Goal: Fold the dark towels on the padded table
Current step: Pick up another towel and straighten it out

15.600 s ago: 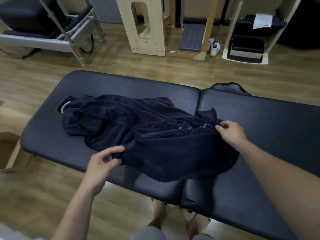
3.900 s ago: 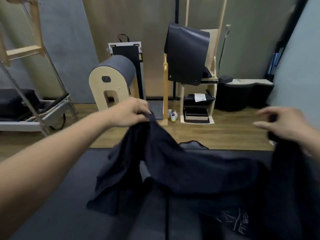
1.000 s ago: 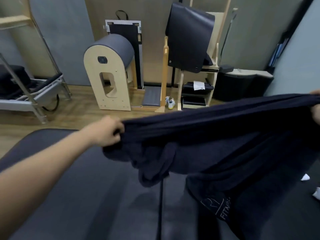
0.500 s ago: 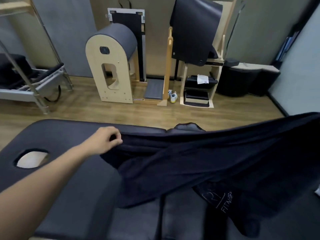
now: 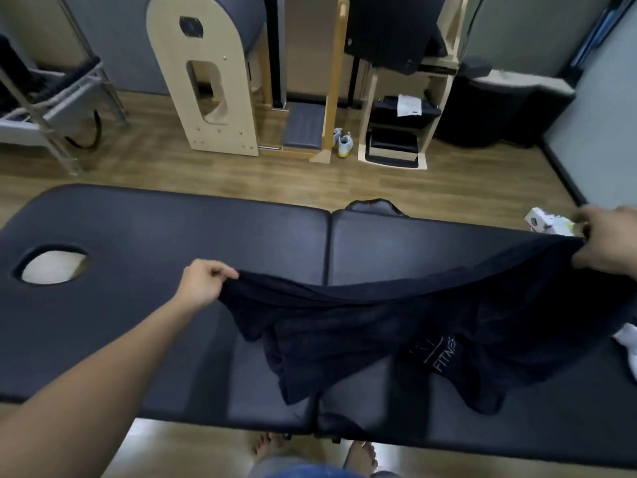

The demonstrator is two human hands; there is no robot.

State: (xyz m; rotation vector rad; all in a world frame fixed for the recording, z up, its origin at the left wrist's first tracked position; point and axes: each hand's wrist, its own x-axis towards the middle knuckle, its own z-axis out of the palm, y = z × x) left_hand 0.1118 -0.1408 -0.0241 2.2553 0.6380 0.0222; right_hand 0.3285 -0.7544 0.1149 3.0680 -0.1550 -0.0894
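Observation:
A dark navy towel (image 5: pixel 396 326) with a pale printed logo hangs stretched between my two hands over the black padded table (image 5: pixel 172 236). My left hand (image 5: pixel 203 284) pinches its left top corner above the table's middle. My right hand (image 5: pixel 606 243) grips the other top corner at the far right. The top edge sags between them. The lower part of the towel drapes in folds onto the table's right half, near the front edge.
A face hole (image 5: pixel 51 267) opens at the table's left end. Beyond the table lie a wooden floor, a wooden barrel frame (image 5: pixel 206 74), shelving (image 5: pixel 396 125) and shoes (image 5: pixel 344 143). A metal frame (image 5: pixel 51 108) stands far left. White items (image 5: pixel 548 224) lie by my right hand. My bare feet show below.
Both hands have come down and toward me with the towel, which now sags lower and drapes onto the table. My view has tilted down, and my right hand has come into view.

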